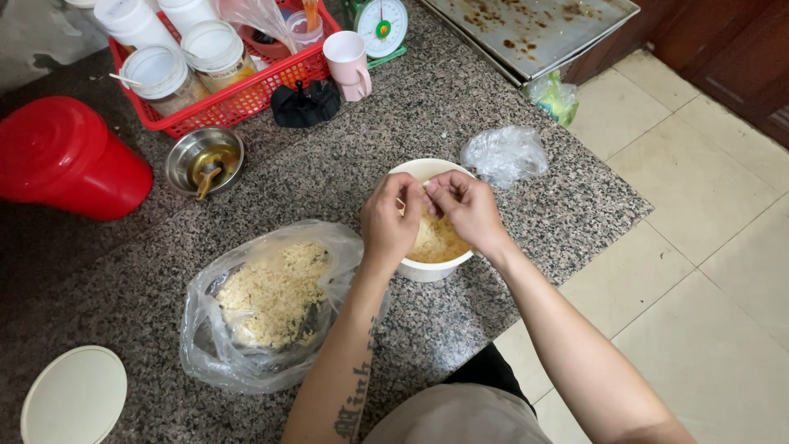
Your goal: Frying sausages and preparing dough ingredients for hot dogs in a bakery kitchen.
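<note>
Over the white bowl (413, 269) of yellowish crumbs, my left hand (391, 220) and right hand (467, 207) meet, fingertips pinching a small pale piece between them; the clear bag (246, 362) of crumbs lies just beside. A crumpled plastic bag (505, 154) sits near.

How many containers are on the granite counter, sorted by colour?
White round bowl of yellowish crumbs under both hands: 1
Red plastic basket: 1
Red lidded tub: 1
Pink mug: 1
Small steel bowl: 1
Clear plastic bag of crumbs: 1
Total: 6
</note>
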